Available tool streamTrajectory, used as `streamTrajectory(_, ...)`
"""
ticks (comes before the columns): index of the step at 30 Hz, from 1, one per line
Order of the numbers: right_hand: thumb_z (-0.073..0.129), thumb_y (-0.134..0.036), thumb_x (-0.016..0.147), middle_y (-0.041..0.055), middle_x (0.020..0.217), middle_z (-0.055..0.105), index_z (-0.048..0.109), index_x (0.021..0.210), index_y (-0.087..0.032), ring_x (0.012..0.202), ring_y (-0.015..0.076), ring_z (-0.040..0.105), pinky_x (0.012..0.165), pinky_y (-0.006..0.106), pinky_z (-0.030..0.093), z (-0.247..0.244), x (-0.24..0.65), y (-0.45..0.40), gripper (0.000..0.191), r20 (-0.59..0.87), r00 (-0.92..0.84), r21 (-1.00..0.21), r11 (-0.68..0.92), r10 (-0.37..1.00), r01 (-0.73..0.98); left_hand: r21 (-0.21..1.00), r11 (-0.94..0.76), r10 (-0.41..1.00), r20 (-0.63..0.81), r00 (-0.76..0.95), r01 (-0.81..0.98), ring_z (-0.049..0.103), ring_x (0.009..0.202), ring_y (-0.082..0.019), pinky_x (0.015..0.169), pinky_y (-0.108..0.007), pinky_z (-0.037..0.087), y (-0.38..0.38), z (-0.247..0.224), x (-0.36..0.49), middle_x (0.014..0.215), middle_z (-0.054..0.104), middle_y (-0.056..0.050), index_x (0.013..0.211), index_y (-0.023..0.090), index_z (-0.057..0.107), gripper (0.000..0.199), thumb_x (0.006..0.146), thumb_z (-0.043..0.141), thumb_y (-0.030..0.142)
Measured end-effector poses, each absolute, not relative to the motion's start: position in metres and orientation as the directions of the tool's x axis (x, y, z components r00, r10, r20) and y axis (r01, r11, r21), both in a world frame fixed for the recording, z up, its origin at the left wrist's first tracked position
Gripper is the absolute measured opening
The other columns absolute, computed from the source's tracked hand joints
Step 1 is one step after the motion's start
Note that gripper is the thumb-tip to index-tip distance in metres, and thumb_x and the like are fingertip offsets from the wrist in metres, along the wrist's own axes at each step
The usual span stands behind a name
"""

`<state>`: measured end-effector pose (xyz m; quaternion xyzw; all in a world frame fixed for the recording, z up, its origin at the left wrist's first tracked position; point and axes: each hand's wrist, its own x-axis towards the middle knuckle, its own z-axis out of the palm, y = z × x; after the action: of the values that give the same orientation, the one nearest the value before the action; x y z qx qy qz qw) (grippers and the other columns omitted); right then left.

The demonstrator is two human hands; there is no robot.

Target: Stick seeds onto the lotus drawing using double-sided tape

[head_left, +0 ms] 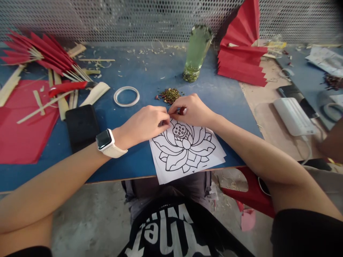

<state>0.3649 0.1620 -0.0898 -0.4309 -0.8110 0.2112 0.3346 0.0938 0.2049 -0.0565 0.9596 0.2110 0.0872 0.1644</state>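
My left hand (153, 121) and my right hand (193, 109) meet fingertip to fingertip over the top edge of a white sheet with a black lotus line drawing (187, 144). Both are closed in a pinch; whatever is between the fingers is too small or hidden to make out. More sheets show beneath the drawing, and its lower edge hangs over the table edge. Just beyond my fingertips lies a small heap of green seeds or beans (171, 95) with a few reddish ones. Left of the heap is a white tape roll (126, 96).
A tall glass of green liquid (197, 53) stands behind the seeds. Red pleated paper (242, 64) leans at the back right. Leftward are a black phone (81, 126), a red-handled tool (68, 88), wood strips and red paper (21, 139). A white power bank (294, 116) lies right.
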Motion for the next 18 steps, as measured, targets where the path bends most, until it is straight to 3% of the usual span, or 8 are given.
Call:
streamTrajectory(5, 0.076, -0.019, 0.100, 0.0069, 0.100, 0.095, 0.096, 0.098, -0.020, 0.090, 0.0205, 0.083, 0.090, 0.036, 0.061, -0.089, 0.363, 0.162, 0.020, 0.335, -0.387, -0.652, 0.508, 0.859, 0.563, 0.255, -0.897, 0.392, 0.078, 0.917, 0.362, 0.089, 0.099, -0.030, 0.090, -0.043, 0.065, 0.209, -0.053, 0.102, 0.105, 0.091, -0.009, 0.098, 0.023, 0.094, 0.026, 0.114, 0.074, 0.020)
streamTrajectory(13, 0.077, -0.019, 0.098, 0.0061, 0.096, 0.094, 0.096, 0.096, -0.019, 0.084, 0.0181, 0.077, 0.088, 0.035, 0.059, -0.087, 0.363, 0.163, 0.019, 0.328, -0.370, -0.672, 0.490, 0.869, 0.555, 0.071, -0.934, 0.351, 0.016, 0.936, 0.349, 0.089, 0.101, -0.034, 0.088, -0.045, 0.066, 0.197, -0.050, 0.108, 0.113, 0.090, -0.016, 0.108, 0.016, 0.092, 0.030, 0.122, 0.066, 0.017)
streamTrajectory(16, 0.077, -0.018, 0.098, 0.0063, 0.098, 0.095, 0.095, 0.097, -0.020, 0.085, 0.0185, 0.078, 0.089, 0.035, 0.060, -0.085, 0.363, 0.163, 0.018, 0.297, -0.362, -0.680, 0.462, 0.884, 0.570, 0.073, -0.932, 0.360, 0.054, 0.932, 0.355, 0.088, 0.104, -0.032, 0.090, -0.043, 0.066, 0.201, -0.055, 0.107, 0.117, 0.089, -0.016, 0.113, 0.016, 0.092, 0.029, 0.121, 0.064, 0.016)
streamTrajectory(18, 0.078, -0.018, 0.099, 0.0062, 0.099, 0.095, 0.096, 0.097, -0.020, 0.086, 0.0189, 0.080, 0.090, 0.036, 0.061, -0.084, 0.364, 0.163, 0.018, 0.283, -0.359, -0.687, 0.449, 0.889, 0.572, 0.147, -0.918, 0.381, 0.078, 0.921, 0.367, 0.087, 0.102, -0.029, 0.091, -0.042, 0.066, 0.207, -0.058, 0.104, 0.117, 0.089, -0.013, 0.112, 0.018, 0.092, 0.026, 0.117, 0.067, 0.016)
